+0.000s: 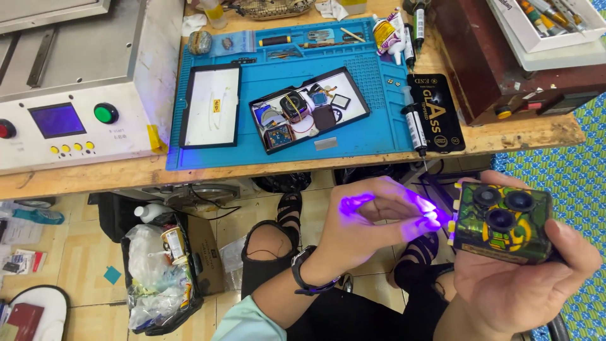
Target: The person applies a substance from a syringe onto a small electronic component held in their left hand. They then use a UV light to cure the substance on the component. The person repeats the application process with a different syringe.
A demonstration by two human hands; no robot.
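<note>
- A black bin (pixel 165 278) was seen on the floor at the left, filled with crumpled plastic, a cup and one white bottle.
- On the wooden surface (pixel 95 173), one blue mat (pixel 372 136) was laid; two black-rimmed trays were counted on it.
- The left tray (pixel 211 106) held one small yellow piece on white.
- The right tray (pixel 308 108) held small watch parts, wires and a dark square strap piece.
- The left hand (pixel 372 224), with a dark wristband, was lit violet; its grip was loose, fingertips touching the lamp's edge and nothing enclosed.
- The right hand (pixel 524 278) was closed around one green patterned lamp block (pixel 502 221), held below the surface's edge; three round lenses were counted on it.
</note>
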